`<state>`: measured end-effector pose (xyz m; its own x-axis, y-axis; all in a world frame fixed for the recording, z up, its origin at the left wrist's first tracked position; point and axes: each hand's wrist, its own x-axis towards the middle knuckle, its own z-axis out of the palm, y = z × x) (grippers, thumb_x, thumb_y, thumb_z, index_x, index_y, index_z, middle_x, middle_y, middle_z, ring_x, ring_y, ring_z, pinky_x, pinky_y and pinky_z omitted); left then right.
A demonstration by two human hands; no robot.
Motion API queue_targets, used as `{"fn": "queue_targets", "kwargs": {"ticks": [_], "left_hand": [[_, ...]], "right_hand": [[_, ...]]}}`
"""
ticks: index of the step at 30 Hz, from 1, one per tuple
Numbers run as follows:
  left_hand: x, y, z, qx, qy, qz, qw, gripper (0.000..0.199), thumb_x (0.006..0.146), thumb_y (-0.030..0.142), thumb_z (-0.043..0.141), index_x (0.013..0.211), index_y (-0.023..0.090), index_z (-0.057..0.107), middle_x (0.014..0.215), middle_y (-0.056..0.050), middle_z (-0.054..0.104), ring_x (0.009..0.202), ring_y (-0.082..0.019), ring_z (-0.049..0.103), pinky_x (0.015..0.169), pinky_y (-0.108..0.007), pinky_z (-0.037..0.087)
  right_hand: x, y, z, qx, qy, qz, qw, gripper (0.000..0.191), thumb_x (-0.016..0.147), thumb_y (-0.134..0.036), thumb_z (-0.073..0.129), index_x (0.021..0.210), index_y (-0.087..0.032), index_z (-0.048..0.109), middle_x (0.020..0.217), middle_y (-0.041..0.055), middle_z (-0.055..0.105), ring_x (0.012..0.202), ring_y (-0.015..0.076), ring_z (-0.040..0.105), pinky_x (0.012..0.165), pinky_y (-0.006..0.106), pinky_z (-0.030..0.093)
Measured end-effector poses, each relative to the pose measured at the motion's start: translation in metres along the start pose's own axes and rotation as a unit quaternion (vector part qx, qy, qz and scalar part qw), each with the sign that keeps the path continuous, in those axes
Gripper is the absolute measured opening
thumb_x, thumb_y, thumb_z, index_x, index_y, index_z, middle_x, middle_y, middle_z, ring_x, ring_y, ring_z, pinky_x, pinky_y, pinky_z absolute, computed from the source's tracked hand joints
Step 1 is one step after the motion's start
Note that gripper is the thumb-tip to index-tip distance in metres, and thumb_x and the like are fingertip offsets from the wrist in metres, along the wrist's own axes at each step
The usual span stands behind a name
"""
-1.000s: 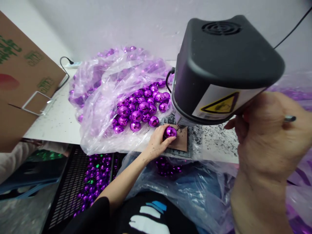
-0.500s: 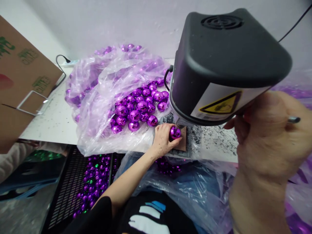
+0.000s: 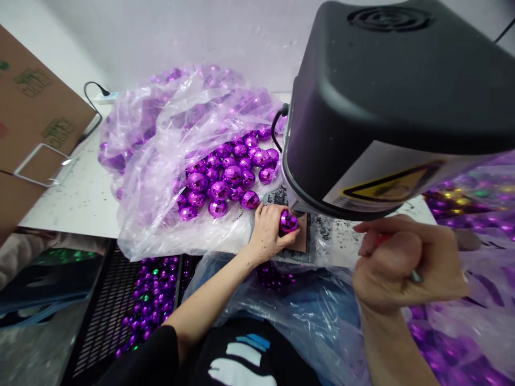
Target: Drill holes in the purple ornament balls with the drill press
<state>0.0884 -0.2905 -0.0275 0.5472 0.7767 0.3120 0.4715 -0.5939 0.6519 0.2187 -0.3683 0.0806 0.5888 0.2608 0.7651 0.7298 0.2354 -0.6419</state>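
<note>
My left hand (image 3: 269, 228) is closed around a shiny purple faceted ball (image 3: 288, 221), holding it on a small brown board (image 3: 300, 240). A metal tip (image 3: 295, 206) under the black machine head (image 3: 374, 102), which looks like a bench drill, meets or nearly meets the ball's upper side. My right hand (image 3: 402, 262) is wrapped around a lever handle below the head. Only a bit of red and a metal rod end show between its fingers. Loose purple balls (image 3: 219, 190) spill from a clear plastic bag (image 3: 161, 177) left of the machine.
A black mesh crate (image 3: 98, 316) below the table's front edge holds small purple and green balls. At the left stands a cardboard box (image 3: 44, 107). Bagged purple balls (image 3: 450, 343) lie at the right. Dark shavings (image 3: 333, 230) cover the white table around the board.
My right hand has swung down and leftward with the lever handle, from beside the machine head to below it. My left hand still keeps the ball on the board. The view has shifted slightly.
</note>
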Motion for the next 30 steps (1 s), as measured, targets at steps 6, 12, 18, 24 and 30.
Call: {"fn": "queue_targets", "kwargs": {"ticks": [6,12,18,24,30], "left_hand": [[0.000,0.002,-0.002,-0.020,-0.007,0.000,1.000,0.033,0.085,0.036,0.067,0.113,0.021,0.056,0.113,-0.009,0.064,0.111,-0.028,0.055,0.111,-0.050,0.032],[0.000,0.001,0.000,-0.017,-0.001,-0.003,1.000,0.037,0.084,0.037,0.068,0.114,0.021,0.056,0.114,-0.008,0.062,0.115,-0.028,0.052,0.112,-0.049,0.031],[0.000,0.001,0.001,-0.013,0.004,0.003,1.000,0.038,0.082,0.036,0.069,0.114,0.020,0.055,0.115,-0.009,0.060,0.119,-0.029,0.050,0.113,-0.048,0.030],[-0.001,0.000,0.001,-0.007,-0.006,-0.003,1.000,0.039,0.083,0.035,0.069,0.116,0.020,0.055,0.115,-0.009,0.061,0.118,-0.029,0.051,0.112,-0.048,0.030],[-0.001,0.000,0.001,-0.016,-0.008,0.002,1.000,0.038,0.083,0.034,0.069,0.115,0.020,0.054,0.113,-0.009,0.062,0.113,-0.028,0.053,0.112,-0.049,0.030]], "right_hand": [[-0.006,0.008,0.008,0.072,0.018,-0.024,0.997,0.022,0.083,-0.030,0.055,0.069,-0.018,0.067,0.048,-0.0022,0.044,0.042,0.0076,0.043,0.044,0.027,0.038],[-0.014,0.013,0.014,0.115,0.032,-0.029,0.992,0.020,0.084,-0.031,0.055,0.075,-0.019,0.067,0.047,-0.0040,0.038,0.040,0.0074,0.038,0.047,0.031,0.047],[-0.017,0.018,0.017,0.110,0.056,-0.057,0.991,0.019,0.085,-0.028,0.051,0.075,-0.020,0.065,0.049,-0.0041,0.039,0.039,0.0067,0.036,0.046,0.029,0.046],[-0.028,0.033,0.013,0.071,0.016,-0.065,0.995,0.018,0.085,-0.032,0.051,0.078,-0.021,0.064,0.048,-0.0022,0.042,0.044,0.0117,0.046,0.048,0.031,0.047],[-0.026,0.035,0.000,0.041,-0.022,-0.059,0.997,0.024,0.085,-0.037,0.052,0.078,-0.019,0.066,0.051,-0.0002,0.049,0.046,0.0117,0.050,0.043,0.026,0.040]]}}
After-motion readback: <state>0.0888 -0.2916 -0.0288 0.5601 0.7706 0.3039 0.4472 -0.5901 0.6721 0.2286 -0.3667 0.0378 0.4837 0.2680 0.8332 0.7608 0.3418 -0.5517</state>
